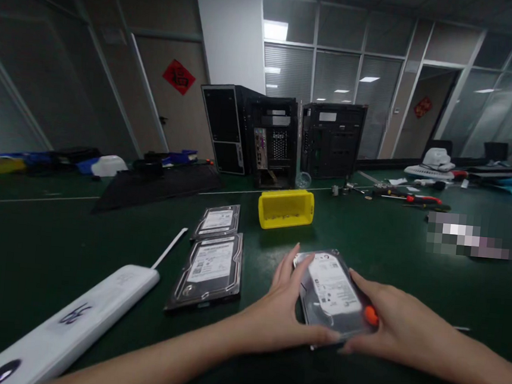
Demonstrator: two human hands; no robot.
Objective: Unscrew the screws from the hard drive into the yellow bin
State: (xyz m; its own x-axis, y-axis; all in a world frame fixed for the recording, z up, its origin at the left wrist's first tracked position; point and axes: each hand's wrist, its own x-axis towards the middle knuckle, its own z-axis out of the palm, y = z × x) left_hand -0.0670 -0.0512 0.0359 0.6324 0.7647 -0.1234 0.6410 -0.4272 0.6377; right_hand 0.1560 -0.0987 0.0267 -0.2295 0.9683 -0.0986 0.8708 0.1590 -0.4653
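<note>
A silver hard drive (332,289) with a white label lies on the green table (99,244) between my hands. My left hand (283,314) lies flat against its left side and near edge. My right hand (390,323) grips its right edge and also holds a small orange-tipped tool (371,314) against the drive. Two more hard drives lie to the left: one close (210,270), one behind it (217,220).
A yellow plastic bin (286,208) stands behind the drives. Two open black computer towers (272,136) (332,139) are at the back. A white long device (74,325) lies at the near left. Screwdrivers and tools (410,198) are scattered at the far right.
</note>
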